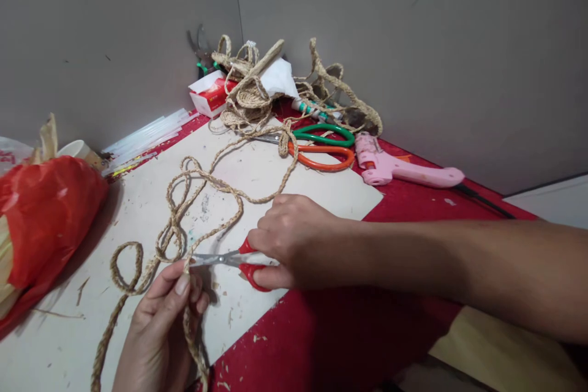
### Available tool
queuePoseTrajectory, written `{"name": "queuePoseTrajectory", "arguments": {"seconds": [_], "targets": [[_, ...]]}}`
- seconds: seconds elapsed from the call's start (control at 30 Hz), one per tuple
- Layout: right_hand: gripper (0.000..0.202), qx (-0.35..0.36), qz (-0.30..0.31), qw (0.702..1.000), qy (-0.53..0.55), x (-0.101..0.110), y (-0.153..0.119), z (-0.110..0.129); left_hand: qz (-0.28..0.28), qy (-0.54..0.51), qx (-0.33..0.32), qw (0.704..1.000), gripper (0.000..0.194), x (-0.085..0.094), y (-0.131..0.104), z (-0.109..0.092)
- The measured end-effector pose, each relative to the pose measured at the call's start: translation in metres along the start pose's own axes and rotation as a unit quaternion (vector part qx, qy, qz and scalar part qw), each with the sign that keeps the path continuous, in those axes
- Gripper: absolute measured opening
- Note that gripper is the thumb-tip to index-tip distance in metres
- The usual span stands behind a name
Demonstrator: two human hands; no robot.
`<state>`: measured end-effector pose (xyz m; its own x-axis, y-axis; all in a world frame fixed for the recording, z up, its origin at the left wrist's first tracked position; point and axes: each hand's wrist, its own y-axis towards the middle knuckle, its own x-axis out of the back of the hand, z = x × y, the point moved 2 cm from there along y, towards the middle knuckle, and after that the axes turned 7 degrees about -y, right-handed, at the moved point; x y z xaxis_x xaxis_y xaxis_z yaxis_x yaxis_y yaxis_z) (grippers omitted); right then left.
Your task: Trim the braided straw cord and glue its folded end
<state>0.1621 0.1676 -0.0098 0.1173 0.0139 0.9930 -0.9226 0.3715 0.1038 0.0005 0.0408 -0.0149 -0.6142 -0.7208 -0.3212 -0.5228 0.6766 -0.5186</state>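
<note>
My left hand (163, 321) pinches a braided straw cord (214, 229) between thumb and fingers at the front of the white board. Part of the cord hangs below the thumb, and the rest loops away across the board. My right hand (294, 242) has its fingers in the red handles of a small pair of scissors (221, 259). The blades point left and their tips meet the cord just above my left thumb. Whether the cord is cut through there I cannot tell.
Larger scissors with green and orange handles (328, 156) lie behind, beside a pink glue gun (404, 170). Coiled braids (250, 95) and a red-and-white box (211, 95) crowd the back corner. Clear glue sticks (147, 135) and a red plastic bag (52, 214) are at left.
</note>
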Motion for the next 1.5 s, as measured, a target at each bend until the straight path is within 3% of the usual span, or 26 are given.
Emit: {"name": "queuePoseTrajectory", "arguments": {"seconds": [0.17, 0.33, 0.67, 0.8, 0.9, 1.1, 1.33, 1.5], "targets": [[0.037, 0.018, 0.020, 1.000, -0.015, -0.001, 0.002, 0.003, -0.002, -0.076, 0.058, 0.995, 0.025, 0.002, 0.001, 0.003], [0.038, 0.019, 0.041, 0.999, -0.030, -0.002, 0.003, 0.004, 0.046, -0.125, 0.101, 0.986, 0.021, 0.002, -0.002, 0.006], [0.025, 0.029, 0.016, 0.999, -0.005, -0.007, 0.004, 0.000, 0.075, -0.146, 0.113, 0.980, 0.020, 0.004, 0.002, 0.006], [0.025, -0.015, 0.017, 1.000, 0.013, -0.003, 0.004, -0.001, 0.070, -0.085, 0.053, 0.993, 0.018, 0.002, 0.002, 0.002], [0.027, -0.015, 0.019, 1.000, 0.006, 0.000, 0.004, 0.002, 0.027, 0.000, -0.020, 0.999, 0.024, 0.004, 0.001, 0.001], [0.030, -0.002, 0.020, 0.999, -0.027, 0.003, 0.002, 0.007, -0.049, 0.192, -0.128, 0.972, 0.029, 0.011, -0.003, -0.001], [0.028, -0.006, 0.026, 0.999, -0.040, 0.000, -0.001, 0.012, -0.041, 0.263, -0.215, 0.940, 0.023, 0.007, -0.009, -0.002], [0.027, -0.015, 0.111, 0.994, -0.003, 0.004, 0.002, 0.013, -0.024, 0.271, -0.232, 0.934, 0.022, 0.008, -0.006, 0.001]]}}
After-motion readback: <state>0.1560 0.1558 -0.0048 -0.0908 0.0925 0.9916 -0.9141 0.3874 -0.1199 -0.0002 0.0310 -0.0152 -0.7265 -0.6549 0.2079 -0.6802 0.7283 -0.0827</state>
